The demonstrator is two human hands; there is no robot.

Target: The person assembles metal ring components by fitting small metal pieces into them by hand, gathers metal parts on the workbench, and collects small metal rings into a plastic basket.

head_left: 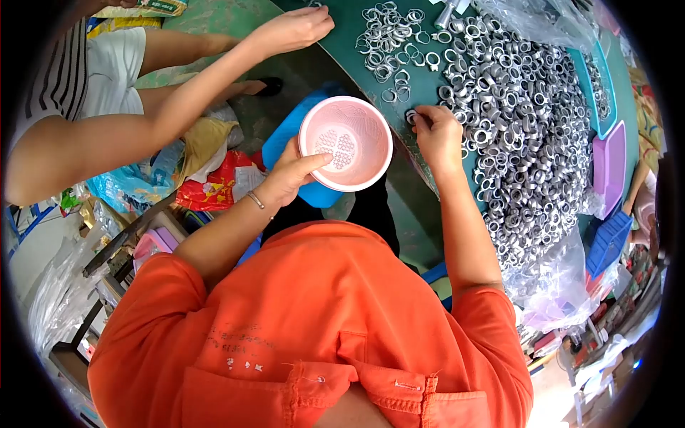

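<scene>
My left hand [291,173] grips a round pink plastic basket [346,107] by its rim, the thumb inside. Holes show in its bottom, and no parts are visible in it. At the edge of the green table [421,85], my right hand [437,132] has its fingers closed around a small metal ring [410,115], partly hidden by the fingertips. Just right of that hand spreads a large heap of grey metal rings [528,135]. A smaller group of thinner silver rings [392,36] lies beyond it, toward the far end of the table.
A co-worker's arm [214,78] reaches to the table from the left. A turquoise tray [605,89], a purple tray [609,167] and a blue basket [608,242] line the right side. Clear plastic bags [553,282] border the heap. Below the pink basket is a blue stool-like object [275,146].
</scene>
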